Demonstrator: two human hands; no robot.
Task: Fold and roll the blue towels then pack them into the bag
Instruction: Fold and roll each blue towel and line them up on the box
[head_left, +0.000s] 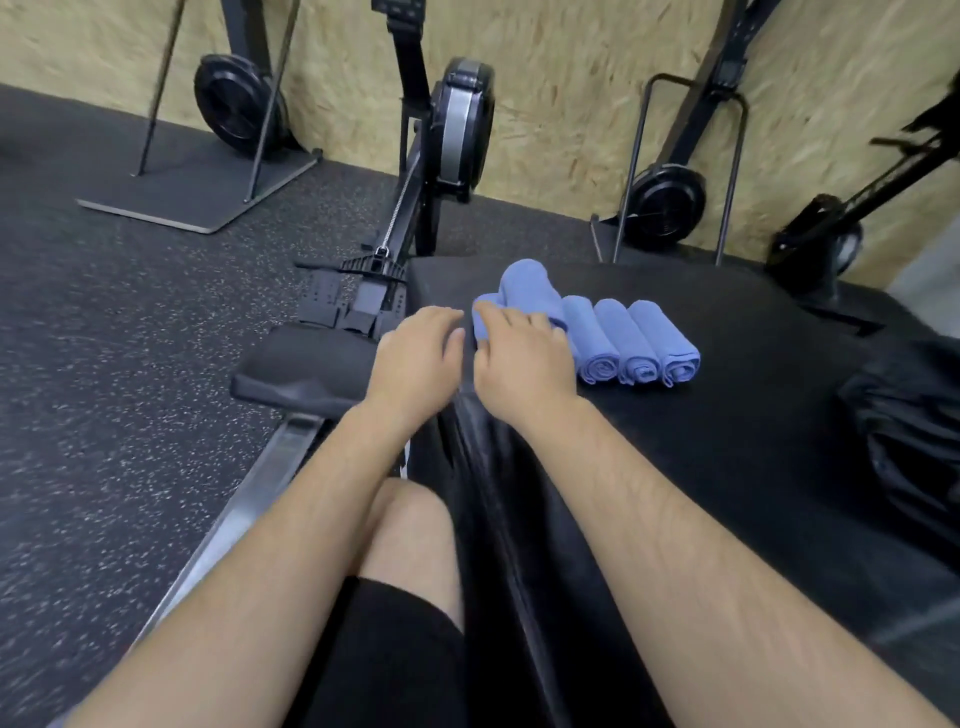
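Three rolled blue towels (631, 343) lie side by side on a black padded box (727, 441), roll ends facing me. Left of them a fourth blue towel (530, 293) sits partly rolled and higher, with a loose end by my fingers. My right hand (519, 358) lies on this towel's near end, fingers curled onto the cloth. My left hand (415, 353) hovers just left of it at the box's left edge, fingers loosely bent, holding nothing. A black bag (909, 431) rests at the box's right side, partly cut off by the frame.
A rowing machine (447, 156) stands ahead, its seat (306, 369) and rail to the left of the box. More black gym machines line the chipboard wall. Speckled black rubber flooring (104, 364) spreads to the left. My knee and black shorts show below.
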